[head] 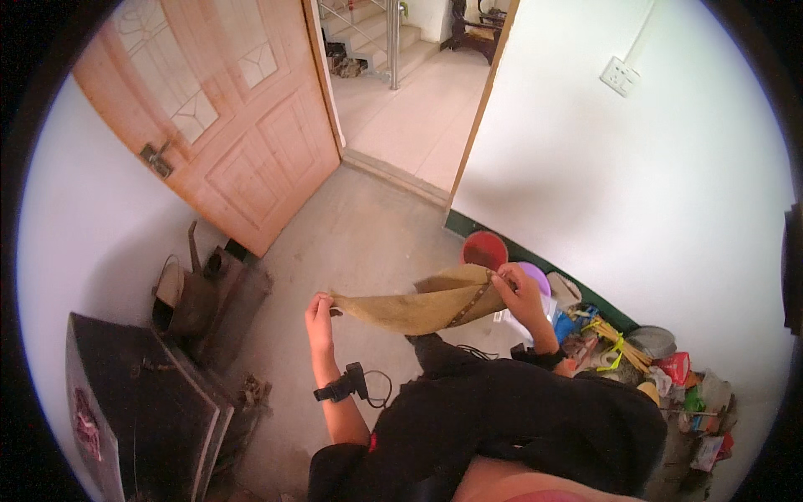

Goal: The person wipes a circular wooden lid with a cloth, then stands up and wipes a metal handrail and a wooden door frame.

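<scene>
A mustard-tan piece of cloth (401,310) hangs stretched between my two hands above the concrete floor. My left hand (319,323) pinches its left end between thumb and fingers. At the upper right edge, my right hand (522,300) grips the cloth near a brown dotted band (470,306) that runs diagonally across it. The middle sags, and a fold stands up at the back right. Whether it is a garment or a plain cloth cannot be told. Black straps with small devices (344,384) sit on both wrists.
A wooden door (270,163) stands ajar at the upper left beside a doorway with a raised sill (395,177). Along the right wall lie a red bucket (484,250), a round metal pan (652,342) and mixed clutter. On the left stand a dark cabinet (138,401) and a rusty metal container (182,298).
</scene>
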Tool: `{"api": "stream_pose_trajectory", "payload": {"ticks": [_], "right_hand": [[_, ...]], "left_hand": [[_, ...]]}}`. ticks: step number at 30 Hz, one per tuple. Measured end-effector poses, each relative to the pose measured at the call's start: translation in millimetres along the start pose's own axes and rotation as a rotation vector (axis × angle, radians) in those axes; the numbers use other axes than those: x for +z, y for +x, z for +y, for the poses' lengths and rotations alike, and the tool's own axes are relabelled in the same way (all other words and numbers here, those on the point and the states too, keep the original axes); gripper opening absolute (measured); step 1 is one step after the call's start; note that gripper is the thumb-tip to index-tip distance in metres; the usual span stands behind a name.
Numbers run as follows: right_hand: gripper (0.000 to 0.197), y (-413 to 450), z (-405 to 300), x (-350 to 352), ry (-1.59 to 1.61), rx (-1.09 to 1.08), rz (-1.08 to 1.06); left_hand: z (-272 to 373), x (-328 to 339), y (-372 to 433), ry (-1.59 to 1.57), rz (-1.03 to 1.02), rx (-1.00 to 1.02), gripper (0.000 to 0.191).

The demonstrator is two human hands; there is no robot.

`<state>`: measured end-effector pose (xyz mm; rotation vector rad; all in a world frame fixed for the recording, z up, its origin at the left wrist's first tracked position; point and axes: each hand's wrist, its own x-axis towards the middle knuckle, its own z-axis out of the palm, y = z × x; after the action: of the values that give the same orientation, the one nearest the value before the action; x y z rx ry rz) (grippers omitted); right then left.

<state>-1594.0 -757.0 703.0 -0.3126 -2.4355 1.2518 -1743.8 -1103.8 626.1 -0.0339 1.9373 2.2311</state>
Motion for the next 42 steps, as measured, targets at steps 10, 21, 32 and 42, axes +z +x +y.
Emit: {"api": "stream_pose_trajectory", "payload": {"ticks": [10,21,32,42], "right_hand": [[0.03,251,1,35,0.707,0.245,0.102],[0.056,419,37,68,0.1,-0.086,0.201],[0.083,579,41,35,-0.381,0.116,0.592],[0.09,646,106,-22,-0.737,0.189,1.082]], "left_hand": [[35,43,180,-0.215,0.162,-0.008,0.023],[69,126,416,-0.063,-0.46,0.023,0.052],[121,293,615,0.311,-1.218,0.196,0.072],[119,454,650,0.446,-1.454,0.71,0.079]]}}
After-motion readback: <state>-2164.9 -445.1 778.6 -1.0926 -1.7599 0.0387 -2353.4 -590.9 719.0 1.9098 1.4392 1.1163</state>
